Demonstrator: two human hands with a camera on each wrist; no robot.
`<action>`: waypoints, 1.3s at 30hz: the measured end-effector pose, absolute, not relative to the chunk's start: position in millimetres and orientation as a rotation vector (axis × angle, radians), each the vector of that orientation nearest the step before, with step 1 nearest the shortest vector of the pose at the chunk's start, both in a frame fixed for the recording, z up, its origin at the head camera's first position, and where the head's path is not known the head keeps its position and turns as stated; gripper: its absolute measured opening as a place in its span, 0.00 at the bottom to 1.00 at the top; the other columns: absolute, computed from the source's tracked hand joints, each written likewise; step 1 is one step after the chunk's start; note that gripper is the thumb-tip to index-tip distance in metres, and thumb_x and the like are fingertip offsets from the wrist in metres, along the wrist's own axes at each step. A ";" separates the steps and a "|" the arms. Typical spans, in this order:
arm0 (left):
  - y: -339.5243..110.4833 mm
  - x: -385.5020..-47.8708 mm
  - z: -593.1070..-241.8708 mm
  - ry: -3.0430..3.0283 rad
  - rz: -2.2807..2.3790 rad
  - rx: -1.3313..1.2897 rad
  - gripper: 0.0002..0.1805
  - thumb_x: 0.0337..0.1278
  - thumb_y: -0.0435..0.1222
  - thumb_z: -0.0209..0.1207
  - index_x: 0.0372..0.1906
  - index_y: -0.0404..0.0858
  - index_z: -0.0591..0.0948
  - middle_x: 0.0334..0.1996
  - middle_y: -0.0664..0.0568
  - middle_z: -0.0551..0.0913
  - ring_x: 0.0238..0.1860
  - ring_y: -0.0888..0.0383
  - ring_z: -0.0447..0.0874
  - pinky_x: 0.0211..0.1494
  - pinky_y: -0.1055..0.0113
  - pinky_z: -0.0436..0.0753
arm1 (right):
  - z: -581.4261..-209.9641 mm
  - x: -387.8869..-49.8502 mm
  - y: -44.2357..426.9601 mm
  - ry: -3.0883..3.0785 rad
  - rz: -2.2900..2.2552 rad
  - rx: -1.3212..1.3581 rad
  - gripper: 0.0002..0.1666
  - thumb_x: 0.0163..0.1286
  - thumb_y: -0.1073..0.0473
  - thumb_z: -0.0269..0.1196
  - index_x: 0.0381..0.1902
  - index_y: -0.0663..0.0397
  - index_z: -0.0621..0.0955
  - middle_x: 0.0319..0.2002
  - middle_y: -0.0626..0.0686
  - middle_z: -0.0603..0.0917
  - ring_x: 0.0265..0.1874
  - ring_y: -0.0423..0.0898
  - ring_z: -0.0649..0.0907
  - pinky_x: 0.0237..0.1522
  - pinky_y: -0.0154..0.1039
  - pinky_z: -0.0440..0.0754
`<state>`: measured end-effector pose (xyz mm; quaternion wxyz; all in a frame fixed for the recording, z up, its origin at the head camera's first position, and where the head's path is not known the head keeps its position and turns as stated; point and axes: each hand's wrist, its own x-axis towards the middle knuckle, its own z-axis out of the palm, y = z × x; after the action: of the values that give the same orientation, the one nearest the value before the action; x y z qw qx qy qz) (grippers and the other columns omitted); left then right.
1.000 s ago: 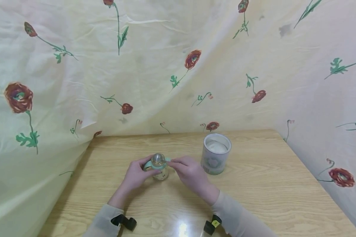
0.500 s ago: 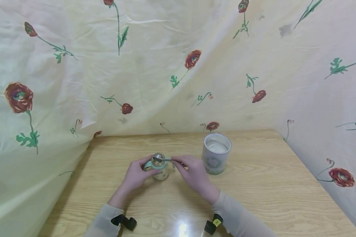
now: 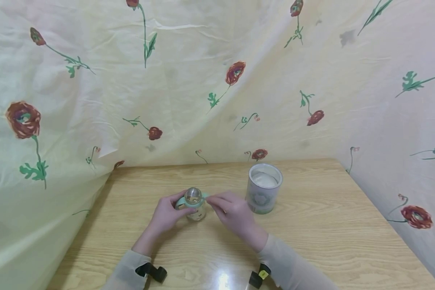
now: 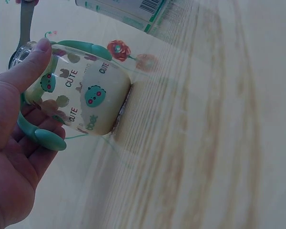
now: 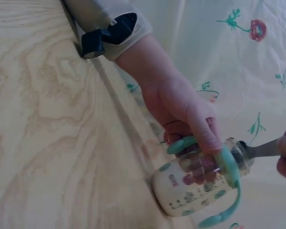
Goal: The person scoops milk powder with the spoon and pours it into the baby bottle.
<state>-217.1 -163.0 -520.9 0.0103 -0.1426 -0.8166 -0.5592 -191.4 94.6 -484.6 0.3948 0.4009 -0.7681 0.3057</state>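
A clear baby bottle (image 3: 195, 212) with teal handles and printed cartoon figures stands upright on the table. Pale contents fill its lower part in the left wrist view. My left hand (image 3: 168, 212) grips the bottle near its collar, with the thumb on the near side and fingers behind. Above the mouth, my right hand (image 3: 235, 215) pinches the handle of a grey spoon (image 5: 267, 149). The spoon's head is at the bottle's open mouth, and the glass partly obscures it. In the left wrist view the spoon handle (image 4: 25, 21) rises steeply from the rim.
An open can (image 3: 262, 195) holding white powder stands behind and to the right of the bottle. Wooden tabletop (image 3: 330, 225) stretches around both. A flower-printed cloth (image 3: 181, 88) hangs at the back and sides.
The right hand has tipped the spoon between frames: its handle lay level across the bottle mouth half a second ago, and now the hand sits slightly further left. Bottle and left hand stay put.
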 end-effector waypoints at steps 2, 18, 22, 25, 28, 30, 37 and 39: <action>-163.0 -217.2 -521.2 -2.546 -1.755 -0.455 0.36 0.54 0.45 0.82 0.69 0.45 0.84 0.61 0.54 0.88 0.64 0.53 0.85 0.71 0.51 0.80 | -485.0 -191.0 94.3 -1.926 0.744 1.034 0.15 0.60 0.73 0.77 0.45 0.57 0.92 0.39 0.52 0.93 0.36 0.46 0.91 0.42 0.33 0.90; -163.2 -215.7 -519.7 -2.565 -1.751 -0.429 0.38 0.52 0.46 0.82 0.69 0.44 0.84 0.62 0.53 0.87 0.64 0.52 0.84 0.72 0.50 0.80 | -486.5 -189.8 95.7 -1.936 0.772 1.011 0.14 0.61 0.73 0.76 0.44 0.58 0.92 0.39 0.52 0.93 0.36 0.45 0.91 0.41 0.33 0.90; -163.7 -215.7 -520.4 -2.560 -1.764 -0.438 0.38 0.52 0.46 0.82 0.69 0.44 0.84 0.62 0.53 0.87 0.63 0.53 0.85 0.71 0.51 0.80 | -486.8 -189.5 96.0 -1.963 0.785 1.007 0.12 0.63 0.72 0.76 0.44 0.57 0.92 0.39 0.51 0.93 0.36 0.45 0.91 0.41 0.32 0.90; -163.8 -215.5 -520.9 -2.554 -1.770 -0.440 0.37 0.52 0.46 0.82 0.69 0.44 0.84 0.61 0.53 0.88 0.63 0.53 0.85 0.71 0.51 0.80 | -487.0 -189.0 96.1 -1.971 0.791 1.001 0.12 0.62 0.72 0.76 0.44 0.57 0.92 0.39 0.51 0.93 0.37 0.45 0.91 0.41 0.32 0.90; -163.7 -215.4 -521.0 -2.551 -1.761 -0.437 0.38 0.52 0.46 0.82 0.69 0.43 0.84 0.61 0.52 0.88 0.63 0.52 0.85 0.71 0.50 0.80 | -486.3 -188.4 95.7 -1.979 0.802 0.994 0.13 0.61 0.72 0.77 0.43 0.57 0.92 0.39 0.51 0.93 0.37 0.45 0.91 0.41 0.33 0.90; -163.7 -215.3 -520.9 -2.554 -1.748 -0.430 0.38 0.52 0.46 0.82 0.69 0.43 0.84 0.61 0.51 0.88 0.63 0.51 0.85 0.70 0.50 0.81 | -486.0 -188.5 95.8 -1.978 0.809 0.989 0.13 0.61 0.72 0.77 0.43 0.57 0.92 0.39 0.51 0.93 0.37 0.45 0.91 0.42 0.33 0.90; -163.7 -215.4 -520.2 -2.565 -1.734 -0.423 0.38 0.53 0.45 0.82 0.70 0.42 0.83 0.62 0.50 0.87 0.63 0.50 0.85 0.70 0.50 0.81 | -485.8 -190.2 97.1 -1.955 0.819 0.985 0.12 0.63 0.72 0.75 0.44 0.57 0.91 0.39 0.51 0.93 0.36 0.45 0.91 0.39 0.32 0.90; -163.8 -215.7 -519.9 -2.570 -1.732 -0.408 0.39 0.52 0.46 0.82 0.70 0.43 0.83 0.62 0.50 0.87 0.64 0.51 0.85 0.70 0.51 0.81 | -485.3 -190.6 97.6 -1.945 0.845 0.976 0.12 0.63 0.72 0.75 0.44 0.57 0.91 0.39 0.52 0.93 0.35 0.44 0.91 0.38 0.31 0.90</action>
<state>-215.7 -163.8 -519.9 0.0080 -0.1307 -0.8221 -0.5541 -190.6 97.6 -485.3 0.3927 0.3844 -0.7663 0.3329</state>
